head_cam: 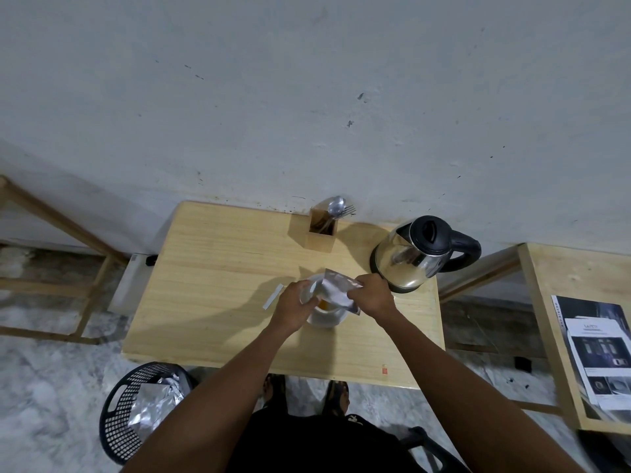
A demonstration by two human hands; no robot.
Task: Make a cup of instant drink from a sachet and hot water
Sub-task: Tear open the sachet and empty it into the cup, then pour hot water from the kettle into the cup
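Sachet: crinkled silver foil sachet (336, 291), tilted over the white cup (324, 315) at the table's centre.
Left hand: the left hand (294, 306) closes round the cup's rim.
Right hand: the right hand (370, 295) pinches the sachet's upper edge.
Handling: likely light, limp and slippery; best held by its stiffer sealed edges.
Kettle: steel kettle (415, 256) just beside.

The silver foil sachet (336, 291) is tipped over the white cup (324, 314) — held above the rim, crumpled, its inside showing pale. Orange-brown powder, or so it seems, sits inside the cup. The torn-off strip (273, 296) lies flat on the wood just left of the cup. The steel kettle (415, 256) — black lid shut, black handle — stands upright to the right.
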